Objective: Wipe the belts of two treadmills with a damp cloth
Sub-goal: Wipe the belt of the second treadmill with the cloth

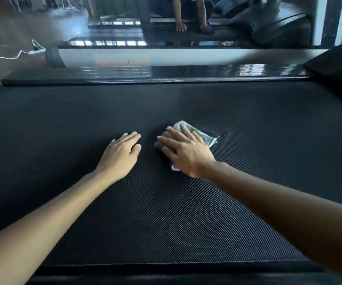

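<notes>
My right hand (184, 151) lies flat on a small grey cloth (205, 136), palm down, the fingers (173, 133) straight and slightly spread, pressing it onto the black textured treadmill belt (166, 212). The cloth is crumpled. One frayed corner sticks out to the right of my fingers, another edge shows past my fingertips, and a pale scrap peeks out under the heel of my palm. Just left of the cloth, not touching it, my left hand (122, 153) rests palm down on the same belt, its fingers straight and held close together, the thumb lying alongside. Both bare forearms reach in from below the cloth, one on each side. The cloth sits near the middle of the belt's width, and the ribbed weave shows most clearly on the belt around and below it. Beyond the cloth runs the glossy black side rail (166, 76) of the treadmill, catching window reflections. Further beyond the cloth stands a mirror (186, 21), blurred, showing a crouched person with hands on a dark surface. Far to the cloth's upper left, a white cable (5, 57) trails over the floor.
</notes>
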`<state>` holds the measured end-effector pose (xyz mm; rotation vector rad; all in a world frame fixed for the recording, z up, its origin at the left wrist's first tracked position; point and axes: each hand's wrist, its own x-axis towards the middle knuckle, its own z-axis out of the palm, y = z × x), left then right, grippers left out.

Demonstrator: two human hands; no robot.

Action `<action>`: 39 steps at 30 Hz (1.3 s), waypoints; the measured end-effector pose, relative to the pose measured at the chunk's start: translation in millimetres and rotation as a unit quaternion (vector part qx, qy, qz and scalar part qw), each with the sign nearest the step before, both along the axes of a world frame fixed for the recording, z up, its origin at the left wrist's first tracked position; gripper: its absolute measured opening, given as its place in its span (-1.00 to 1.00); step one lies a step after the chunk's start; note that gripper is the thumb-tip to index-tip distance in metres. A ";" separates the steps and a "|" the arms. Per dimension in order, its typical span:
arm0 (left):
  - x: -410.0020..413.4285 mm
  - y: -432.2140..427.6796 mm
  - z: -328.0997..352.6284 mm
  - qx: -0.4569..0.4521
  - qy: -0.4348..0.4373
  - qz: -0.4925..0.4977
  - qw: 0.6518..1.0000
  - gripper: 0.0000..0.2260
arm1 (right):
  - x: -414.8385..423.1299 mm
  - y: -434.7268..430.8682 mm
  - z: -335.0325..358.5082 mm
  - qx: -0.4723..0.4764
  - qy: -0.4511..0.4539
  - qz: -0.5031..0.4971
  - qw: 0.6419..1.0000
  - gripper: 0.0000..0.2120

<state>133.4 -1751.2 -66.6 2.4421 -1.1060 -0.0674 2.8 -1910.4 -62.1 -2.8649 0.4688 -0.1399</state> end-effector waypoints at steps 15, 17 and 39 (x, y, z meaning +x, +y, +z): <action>2.5 8.8 -11.4 0.054 -0.066 -0.015 0.996 -0.56 | -30.1 -22.5 -4.3 -0.021 -0.037 0.134 0.990 -0.55; -0.1 15.6 -9.7 0.062 -0.057 -0.017 0.996 -0.57 | -1.0 -37.0 -3.3 -0.031 -0.030 0.007 0.999 -0.55; -0.4 56.6 -13.0 0.058 -0.069 -0.016 0.996 -0.56 | -47.5 -46.6 -9.3 -0.008 -0.100 0.012 0.995 -0.57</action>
